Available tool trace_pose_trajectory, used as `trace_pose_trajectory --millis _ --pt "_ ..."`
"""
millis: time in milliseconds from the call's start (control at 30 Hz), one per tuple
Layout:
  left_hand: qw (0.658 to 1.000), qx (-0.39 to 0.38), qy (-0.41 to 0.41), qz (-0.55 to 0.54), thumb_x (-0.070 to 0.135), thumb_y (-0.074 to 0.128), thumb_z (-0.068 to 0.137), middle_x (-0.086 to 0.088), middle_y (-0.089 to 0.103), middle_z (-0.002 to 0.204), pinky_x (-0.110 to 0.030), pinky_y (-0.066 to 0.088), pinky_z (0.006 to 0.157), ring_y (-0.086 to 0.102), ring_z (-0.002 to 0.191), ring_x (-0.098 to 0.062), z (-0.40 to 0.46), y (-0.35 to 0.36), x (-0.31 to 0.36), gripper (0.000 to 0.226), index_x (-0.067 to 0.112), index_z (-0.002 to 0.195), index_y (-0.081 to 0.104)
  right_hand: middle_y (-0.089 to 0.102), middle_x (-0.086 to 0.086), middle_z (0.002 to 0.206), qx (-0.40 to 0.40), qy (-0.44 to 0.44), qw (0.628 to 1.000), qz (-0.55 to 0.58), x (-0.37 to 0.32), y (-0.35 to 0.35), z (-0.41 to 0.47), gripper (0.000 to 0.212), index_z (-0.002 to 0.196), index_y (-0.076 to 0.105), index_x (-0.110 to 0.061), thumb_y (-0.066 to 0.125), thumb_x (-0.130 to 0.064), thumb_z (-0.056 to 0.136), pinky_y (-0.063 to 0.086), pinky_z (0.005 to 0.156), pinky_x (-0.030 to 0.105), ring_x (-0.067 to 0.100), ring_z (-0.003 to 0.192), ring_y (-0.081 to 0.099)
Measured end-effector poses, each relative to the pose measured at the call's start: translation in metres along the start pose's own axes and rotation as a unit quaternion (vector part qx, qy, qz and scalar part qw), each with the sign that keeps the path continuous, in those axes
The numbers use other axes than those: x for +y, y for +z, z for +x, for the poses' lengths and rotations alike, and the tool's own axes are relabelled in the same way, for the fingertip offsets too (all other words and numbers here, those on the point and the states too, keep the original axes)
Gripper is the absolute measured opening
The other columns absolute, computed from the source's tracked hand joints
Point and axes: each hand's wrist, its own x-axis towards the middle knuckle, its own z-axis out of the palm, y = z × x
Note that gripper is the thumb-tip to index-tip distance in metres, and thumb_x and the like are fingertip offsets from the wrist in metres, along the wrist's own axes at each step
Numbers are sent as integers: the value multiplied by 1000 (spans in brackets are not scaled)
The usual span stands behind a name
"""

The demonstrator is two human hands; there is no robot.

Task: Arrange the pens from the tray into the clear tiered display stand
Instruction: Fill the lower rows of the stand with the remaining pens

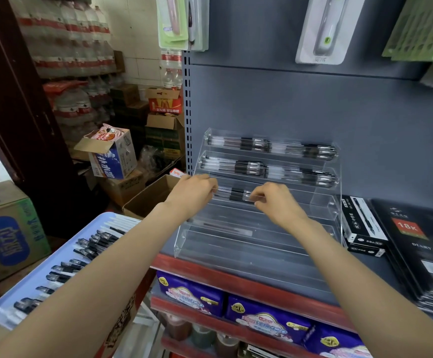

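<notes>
At stand's [335,210] 3rd tier, left end: left hand [193,193] and right hand [275,201] both pinching pen bundle [237,195], fingers curled. Top 2 tiers full; tray [11,298] off shelf's left edge.

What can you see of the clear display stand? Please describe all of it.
The stand looks like clear acrylic, with stepped tiers between two side walls. It stands upright on the grey shelf against the back panel, beside a black box. The top two tiers hold rows of black-grip pens. At the third tier the left hand and right hand hold a pen by its ends. The lower tiers look empty.
</notes>
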Motion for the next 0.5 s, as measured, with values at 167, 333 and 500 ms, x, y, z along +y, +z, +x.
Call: trace_pose_trajectory --millis 167,333,500 --pt "999 27 1 -19 17 45 96 -2 55 126 -33 33 97 48 117 -21 -4 -1 -1 28 17 123 53 63 5 110 23 -7 1000 -4 -7 2 -1 19 106 68 -13 57 -16 91 50 88 32 20 102 60" --pt "988 144 -16 -49 17 48 94 0 56 119 -29 34 86 48 112 -20 -23 -8 -8 26 18 119 55 58 -3 103 70 -31 996 53 -35 7 -2 24 113 65 -17 55 -17 92 39 81 18 12 96 57" --pt "979 176 -50 -93 15 52 92 -4 61 107 -39 48 73 57 96 -25 -58 -13 -50 19 12 108 61 58 -6 98 70 -66 989 112 -96 27 6 22 110 66 -19 54 -15 92 36 78 8 5 87 52"
